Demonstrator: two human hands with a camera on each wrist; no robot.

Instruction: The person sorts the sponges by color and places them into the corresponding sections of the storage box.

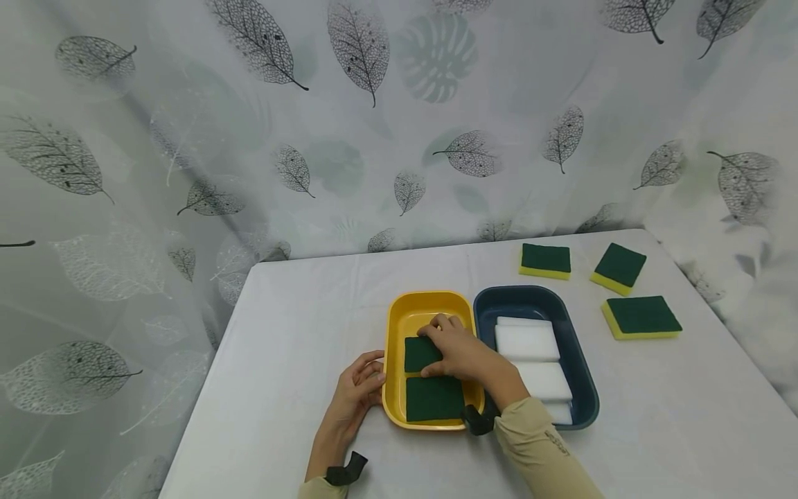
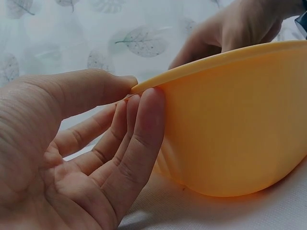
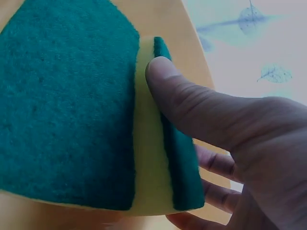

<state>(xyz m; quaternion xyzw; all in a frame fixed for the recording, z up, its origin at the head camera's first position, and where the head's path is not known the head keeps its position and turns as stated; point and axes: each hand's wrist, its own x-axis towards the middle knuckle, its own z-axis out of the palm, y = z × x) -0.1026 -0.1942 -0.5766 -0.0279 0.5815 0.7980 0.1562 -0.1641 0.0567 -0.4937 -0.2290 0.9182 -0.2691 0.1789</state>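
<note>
A yellow tray [image 1: 393, 409] stands on the table with two green-and-yellow scouring sponges in it, green side up. My right hand [image 1: 464, 353] reaches into the tray and grips the farther sponge [image 1: 421, 354] between thumb and fingers. In the right wrist view, the thumb presses on the yellow edge of that sponge [image 3: 184, 167], which sits beside the nearer sponge [image 3: 67, 105]. At the tray's left side, my left hand [image 1: 357, 391] pinches the rim. In the left wrist view, its thumb lies at the rim and its fingers touch the outer wall [image 2: 230, 129].
Close along the right of the yellow tray is a dark blue tray [image 1: 582, 374] holding several white sponge blocks [image 1: 528, 342]. Farther right on the table lie three more scouring sponges: one at the back [image 1: 546, 258], one turned askew [image 1: 619, 267] and one nearer [image 1: 643, 316]. A leaf-patterned curtain hangs behind.
</note>
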